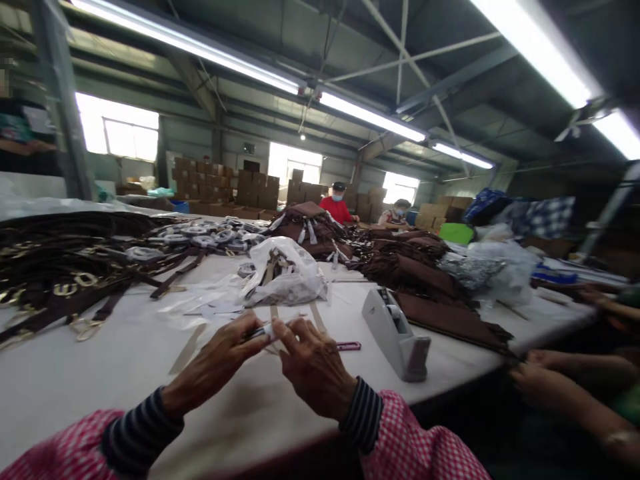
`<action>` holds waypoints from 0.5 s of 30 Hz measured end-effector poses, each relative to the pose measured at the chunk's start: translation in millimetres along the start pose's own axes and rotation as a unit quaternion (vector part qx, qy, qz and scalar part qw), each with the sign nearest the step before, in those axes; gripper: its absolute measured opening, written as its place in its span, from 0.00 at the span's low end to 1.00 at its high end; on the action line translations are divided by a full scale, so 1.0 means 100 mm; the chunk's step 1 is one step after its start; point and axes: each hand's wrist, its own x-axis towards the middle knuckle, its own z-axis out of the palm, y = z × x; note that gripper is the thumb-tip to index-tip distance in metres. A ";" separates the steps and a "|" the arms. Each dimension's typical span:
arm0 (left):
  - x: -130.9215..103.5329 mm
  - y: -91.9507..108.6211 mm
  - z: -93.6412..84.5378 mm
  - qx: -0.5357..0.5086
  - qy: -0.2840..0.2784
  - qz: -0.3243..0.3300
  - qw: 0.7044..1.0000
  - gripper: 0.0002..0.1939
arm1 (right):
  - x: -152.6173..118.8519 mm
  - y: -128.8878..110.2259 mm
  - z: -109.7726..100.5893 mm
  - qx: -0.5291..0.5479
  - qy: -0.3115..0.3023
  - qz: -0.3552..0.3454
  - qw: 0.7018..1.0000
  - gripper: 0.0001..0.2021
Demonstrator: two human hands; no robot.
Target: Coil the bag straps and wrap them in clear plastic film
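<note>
Between my two hands, above the white table (pixel 240 427), is a small wrapped bundle (pixel 261 333), whitish with a dark part at its left end. My left hand (pixel 220 360) pinches the dark end. The fingers of my right hand (pixel 313 363) close on its whitish end. A pink-framed cutter or similar slim tool (pixel 350 346) lies just right of my right hand. Farther right stands a grey tape dispenser (pixel 397 333). Beyond my hands sits an open clear plastic bag (pixel 300 277) with brownish strap pieces inside. Pale strips lie on the table under and beside my hands.
Dark straps with gold buckles (pixel 75 287) are heaped at the left, wrapped grey coils (pixel 210 233) behind. Brown fabric pieces (pixel 425 273) and clear plastic (pixel 500 267) lie at the right. Another person's hands (pixel 550 387) are at the right edge; two people sit or stand farther back.
</note>
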 end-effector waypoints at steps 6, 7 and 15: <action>0.23 -0.52 0.16 0.074 0.090 0.083 0.990 0.19 | -0.46 0.60 -0.62 0.085 0.102 0.138 0.982 0.17; 0.25 -0.64 0.21 0.074 0.098 0.069 0.990 0.17 | -0.58 0.77 -0.78 0.083 0.132 0.181 0.971 0.14; 0.22 -1.22 0.48 0.086 0.088 0.075 0.990 0.13 | -1.21 1.78 -1.34 0.215 0.017 0.479 0.851 0.11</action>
